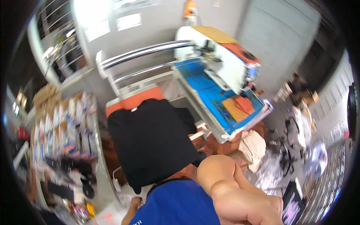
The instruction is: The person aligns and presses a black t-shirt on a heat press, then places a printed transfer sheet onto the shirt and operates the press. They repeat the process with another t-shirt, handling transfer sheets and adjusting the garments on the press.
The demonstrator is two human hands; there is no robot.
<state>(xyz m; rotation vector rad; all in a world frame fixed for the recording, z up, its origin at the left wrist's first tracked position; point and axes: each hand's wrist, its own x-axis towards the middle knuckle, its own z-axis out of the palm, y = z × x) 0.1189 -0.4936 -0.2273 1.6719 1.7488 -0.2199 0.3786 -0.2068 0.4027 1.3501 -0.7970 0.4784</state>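
Note:
A black T-shirt [153, 138] lies spread over a flat board whose orange pad [135, 98] shows past the collar. The shirt's lower edge reaches close to my blue top. My left hand [135, 203] is low, beside my body and just below the shirt's hem; it is small and blurred, and its fingers cannot be made out. My right arm is bent across the lower right, close to the camera. My right hand [258, 208] looks closed, with its fingers curled; what it holds, if anything, is hidden. A black cloth with a pale pink print [292, 210] appears beside it.
A printing machine [225, 63] with a blue bed [202, 88] stands at the back right, chrome rails [146, 51] to its left. Beige cloth [252, 148] and clear plastic [270, 168] lie to the right. At left, a table [100, 165] bears rows of packed goods.

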